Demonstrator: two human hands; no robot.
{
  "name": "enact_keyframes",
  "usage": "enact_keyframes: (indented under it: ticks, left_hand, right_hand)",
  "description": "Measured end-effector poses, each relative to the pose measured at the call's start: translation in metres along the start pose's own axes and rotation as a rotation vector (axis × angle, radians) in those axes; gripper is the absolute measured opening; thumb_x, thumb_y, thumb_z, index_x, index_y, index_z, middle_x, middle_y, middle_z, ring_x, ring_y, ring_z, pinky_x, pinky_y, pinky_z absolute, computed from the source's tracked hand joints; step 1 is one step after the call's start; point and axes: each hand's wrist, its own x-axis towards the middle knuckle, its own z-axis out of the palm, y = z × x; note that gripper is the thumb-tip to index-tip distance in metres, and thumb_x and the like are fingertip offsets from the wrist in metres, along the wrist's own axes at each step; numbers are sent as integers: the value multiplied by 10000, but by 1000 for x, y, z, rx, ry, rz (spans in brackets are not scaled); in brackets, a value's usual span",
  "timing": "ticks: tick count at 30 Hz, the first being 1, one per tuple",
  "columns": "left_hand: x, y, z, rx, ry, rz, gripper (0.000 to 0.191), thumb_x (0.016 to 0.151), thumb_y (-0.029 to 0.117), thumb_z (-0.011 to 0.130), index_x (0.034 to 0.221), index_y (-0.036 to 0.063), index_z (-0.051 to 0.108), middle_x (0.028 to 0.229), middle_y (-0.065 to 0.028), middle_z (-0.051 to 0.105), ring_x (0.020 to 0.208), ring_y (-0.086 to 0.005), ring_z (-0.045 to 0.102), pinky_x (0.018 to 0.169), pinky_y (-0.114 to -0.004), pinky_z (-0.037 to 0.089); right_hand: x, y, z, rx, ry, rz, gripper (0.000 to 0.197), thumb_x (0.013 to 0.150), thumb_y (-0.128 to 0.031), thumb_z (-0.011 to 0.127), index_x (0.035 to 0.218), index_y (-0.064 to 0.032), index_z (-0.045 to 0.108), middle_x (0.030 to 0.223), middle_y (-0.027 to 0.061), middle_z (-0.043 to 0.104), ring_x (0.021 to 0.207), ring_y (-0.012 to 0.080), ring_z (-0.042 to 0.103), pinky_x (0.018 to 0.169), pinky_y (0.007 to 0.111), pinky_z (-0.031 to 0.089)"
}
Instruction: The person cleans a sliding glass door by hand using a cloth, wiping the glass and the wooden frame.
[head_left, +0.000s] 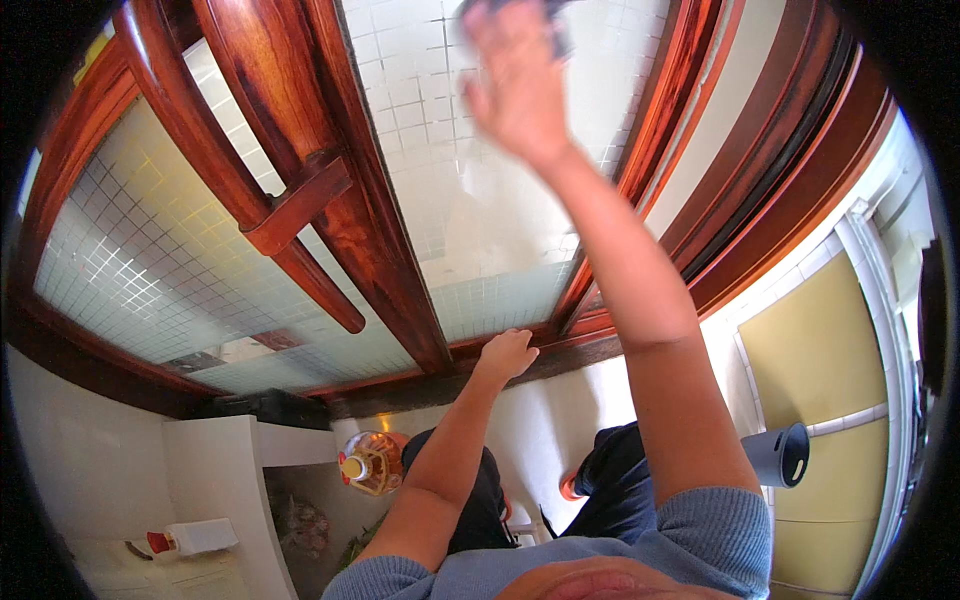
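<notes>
High on the glass door panel (487, 187), near the top of the view, my right hand (521, 97) presses a dark cloth (559, 34) against the pane; both are blurred. The pane has a pattern of grid lines and is set in a reddish-brown wooden frame (390, 247). Lower down, my left hand (510, 352) rests on the frame's bottom rail with its fingers bent, and nothing shows in it. A long wooden door handle (315, 289) runs along the left of the frame.
A second gridded glass panel (172, 247) is at the left. Below it are a white shelf (255, 450), a large plastic oil bottle (371, 465) on the floor and a white bottle with a red cap (199, 536). A grey bin-like container (784, 457) stands at the right.
</notes>
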Motion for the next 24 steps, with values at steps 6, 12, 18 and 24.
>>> enact_keyframes:
  ticks: [6, 12, 18, 24]
  left_hand:
    - [3, -4, 3, 63, -167, 22, 360, 864, 334, 516, 888, -1, 645, 999, -192, 635, 984, -342, 591, 853, -452, 469]
    - [3, 1, 2, -18, -151, 97, 377, 836, 347, 539, 804, -3, 675, 856, -198, 654, 869, -375, 615, 801, -468, 478]
    - [-7, -29, 18, -58, -217, 81, 349, 821, 299, 546, 754, -30, 642, 801, -239, 622, 789, -413, 596, 734, -489, 463]
    - [-9, -4, 24, -41, -263, 58, 329, 834, 300, 550, 817, -21, 622, 914, -221, 612, 917, -378, 576, 795, -468, 458]
  right_hand:
    - [-284, -45, 7, 545, -988, -339, 435, 864, -164, 456, 1290, -83, 481, 1306, 58, 520, 1192, 209, 492, 1037, 364, 357]
    - [-365, 21, -43, 278, -1086, -156, 312, 867, -128, 416, 1136, -74, 567, 1153, 57, 575, 1139, 237, 515, 1096, 398, 293]
    - [-139, 51, -30, -54, -305, -87, 482, 796, -93, 555, 1270, -125, 475, 1142, 156, 471, 1072, 319, 442, 930, 503, 363]
    - [-237, 63, 8, -149, -456, 193, 258, 700, -95, 630, 955, -110, 591, 919, 105, 567, 854, 289, 533, 701, 472, 408]
